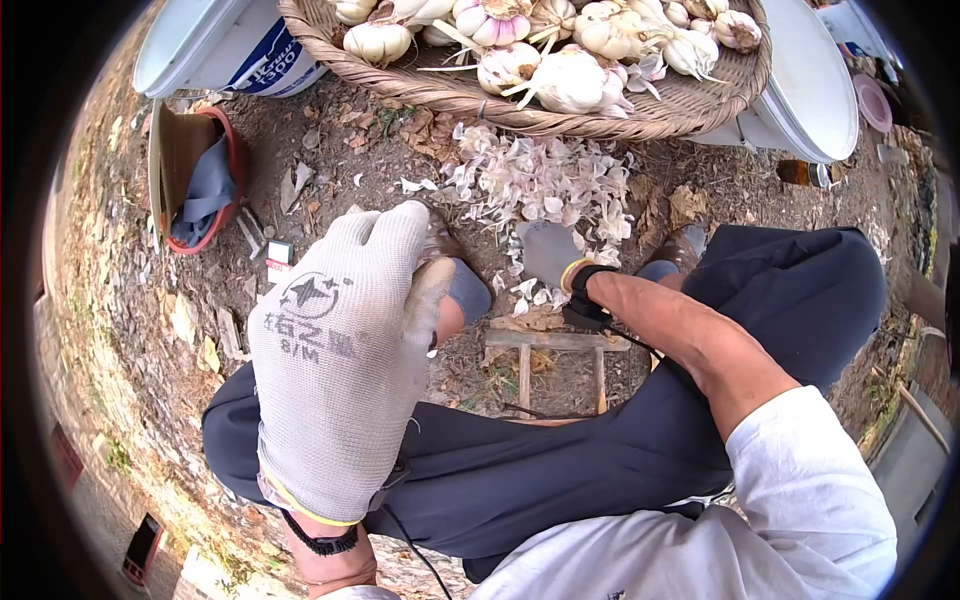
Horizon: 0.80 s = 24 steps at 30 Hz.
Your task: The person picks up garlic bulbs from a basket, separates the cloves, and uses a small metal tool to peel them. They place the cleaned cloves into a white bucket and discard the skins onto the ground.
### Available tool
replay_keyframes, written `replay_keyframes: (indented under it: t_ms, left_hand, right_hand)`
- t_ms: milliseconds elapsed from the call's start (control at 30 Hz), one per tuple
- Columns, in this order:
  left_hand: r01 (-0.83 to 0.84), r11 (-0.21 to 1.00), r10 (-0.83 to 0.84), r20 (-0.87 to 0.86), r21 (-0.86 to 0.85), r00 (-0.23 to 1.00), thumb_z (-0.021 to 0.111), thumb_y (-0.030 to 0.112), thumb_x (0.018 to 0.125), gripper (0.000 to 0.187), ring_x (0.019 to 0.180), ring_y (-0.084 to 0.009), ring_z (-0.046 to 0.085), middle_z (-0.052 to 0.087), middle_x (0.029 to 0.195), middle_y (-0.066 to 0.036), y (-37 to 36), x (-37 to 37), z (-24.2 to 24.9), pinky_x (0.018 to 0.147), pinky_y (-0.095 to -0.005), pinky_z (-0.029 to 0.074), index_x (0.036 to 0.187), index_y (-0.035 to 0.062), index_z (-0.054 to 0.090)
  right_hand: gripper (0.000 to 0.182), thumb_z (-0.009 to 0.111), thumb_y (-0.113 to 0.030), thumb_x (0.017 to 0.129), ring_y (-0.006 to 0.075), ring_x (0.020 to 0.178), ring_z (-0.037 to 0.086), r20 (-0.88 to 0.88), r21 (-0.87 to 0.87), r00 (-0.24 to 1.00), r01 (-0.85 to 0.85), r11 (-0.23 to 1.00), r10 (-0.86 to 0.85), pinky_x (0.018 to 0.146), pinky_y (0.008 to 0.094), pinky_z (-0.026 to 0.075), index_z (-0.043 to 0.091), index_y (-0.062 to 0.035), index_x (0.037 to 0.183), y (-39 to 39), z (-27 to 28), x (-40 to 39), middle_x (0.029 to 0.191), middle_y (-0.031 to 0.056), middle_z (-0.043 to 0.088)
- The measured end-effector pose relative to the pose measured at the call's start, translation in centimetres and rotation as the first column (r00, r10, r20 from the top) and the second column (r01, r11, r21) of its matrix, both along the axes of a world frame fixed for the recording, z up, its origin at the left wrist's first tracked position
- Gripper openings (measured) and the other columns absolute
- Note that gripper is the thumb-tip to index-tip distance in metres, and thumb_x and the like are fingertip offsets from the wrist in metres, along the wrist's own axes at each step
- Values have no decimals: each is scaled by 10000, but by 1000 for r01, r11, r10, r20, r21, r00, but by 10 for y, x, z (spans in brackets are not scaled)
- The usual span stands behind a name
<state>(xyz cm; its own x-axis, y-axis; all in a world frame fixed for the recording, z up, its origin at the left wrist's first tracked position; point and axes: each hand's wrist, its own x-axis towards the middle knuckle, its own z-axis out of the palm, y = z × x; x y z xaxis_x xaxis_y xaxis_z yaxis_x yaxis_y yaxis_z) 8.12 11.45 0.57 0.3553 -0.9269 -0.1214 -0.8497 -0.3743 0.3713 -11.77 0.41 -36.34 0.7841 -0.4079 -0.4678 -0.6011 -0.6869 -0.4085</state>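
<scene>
My left hand (345, 350), in a pale knitted glove with printed marks, is raised close to the camera. Its back faces me, its fingers curl away, and what they hold, if anything, is hidden. My right hand (552, 255), gloved in grey, reaches low by the right edge of a pile of garlic skins (540, 180); its fingertips cannot be made out. Beyond the pile, a round woven basket (430, 92) bears several garlic bulbs (568, 80).
White buckets (225, 45) stand at the upper left and right. At the left sits a red container (237, 160) with dark cloth. A small wooden frame (555, 341) lies between my legs. A phone-like object (142, 548) is at the lower left.
</scene>
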Motion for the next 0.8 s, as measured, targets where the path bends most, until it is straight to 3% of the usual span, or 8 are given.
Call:
replay_keyframes:
  t_ms: [233,300,367,433,467,500,600,800]
  left_hand:
    - [78,992,-76,22,-95,997,771,80,942,298,874,-317,755,748,1033,-156,-6,-1,-1,774,-376,587,1233,35,725]
    - [84,991,-83,20,-104,996,734,199,977,160,856,-331,709,668,933,-107,-9,-4,-1,727,-434,545,1053,89,647]
    - [101,989,-96,45,-112,994,744,151,968,191,844,-329,725,700,958,-133,-13,-6,0,737,-413,558,1126,61,684]
    - [118,986,-111,72,-115,991,754,103,960,250,833,-327,740,732,983,-160,-17,-8,-1,746,-391,572,1198,34,721]
    - [135,984,-125,93,-113,988,754,111,962,241,833,-332,740,730,971,-159,-19,-9,-1,743,-397,569,1188,35,720]
    - [153,982,-140,115,-109,983,754,119,963,232,834,-337,740,729,959,-158,-22,-10,-1,739,-403,566,1178,37,719]
    - [168,981,-155,128,-96,980,744,144,973,206,847,-349,741,728,934,-162,-31,-13,-3,739,-417,567,1150,40,721]
    - [231,966,-216,126,-120,968,736,200,984,210,887,-375,738,735,954,-183,-47,-24,-6,770,-449,566,1127,46,727]
  right_hand:
    - [211,622,-95,839,438,901,747,-7,31,1000,28,999,-28,802,550,580,749,-39,999,-15,32,6,929,243,762]
    - [211,619,-115,843,438,904,746,42,74,996,71,995,-74,826,542,578,756,-45,987,-19,41,4,918,240,762]
    - [209,685,-182,839,436,896,742,86,75,990,103,992,-109,832,523,579,767,-45,974,-26,48,4,912,235,765]
    - [378,830,-327,760,408,880,739,68,232,981,162,959,-182,849,503,573,768,-31,987,-35,59,5,909,231,758]
    - [431,881,-396,816,312,719,737,121,362,953,219,906,-278,746,425,586,769,-2,951,-39,66,4,824,178,756]
    - [431,881,-396,816,312,719,737,132,359,950,221,907,-284,746,425,586,769,-2,951,-43,77,5,824,178,756]
    - [505,778,-450,1004,146,505,664,-41,745,829,398,536,-558,477,269,461,743,35,871,-55,120,6,769,93,746]
    - [584,673,-512,1062,192,683,770,-74,851,764,384,359,-641,417,238,406,716,70,1046,-74,169,-13,898,159,777]
